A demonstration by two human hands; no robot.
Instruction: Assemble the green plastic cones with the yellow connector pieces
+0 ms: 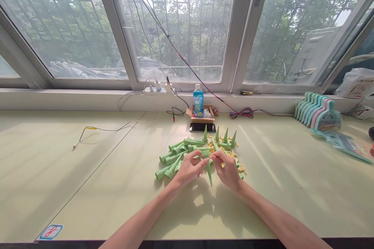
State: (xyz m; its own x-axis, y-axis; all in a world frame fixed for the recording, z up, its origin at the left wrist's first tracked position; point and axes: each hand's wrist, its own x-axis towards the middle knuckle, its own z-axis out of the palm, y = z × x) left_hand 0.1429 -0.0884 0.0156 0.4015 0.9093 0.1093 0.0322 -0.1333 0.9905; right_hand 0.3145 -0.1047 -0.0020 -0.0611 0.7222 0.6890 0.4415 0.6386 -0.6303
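My left hand [190, 169] and my right hand [228, 170] meet over the table's middle, both pinched on one green plastic spike [209, 169] that points down toward me. Just behind them lies a pile of the same green spikes [175, 155] on their sides. Several more stand upright in a row [219, 135]. Small yellow pieces [237, 165] are scattered under and to the right of my hands.
A blue drink bottle [198, 101] stands by a small cardboard box [201, 116] with a black phone [202, 127] in front. Wires [245, 113] trail along the window sill. Pastel-coloured flat items [318, 111] stand at the right, with packets beside them.
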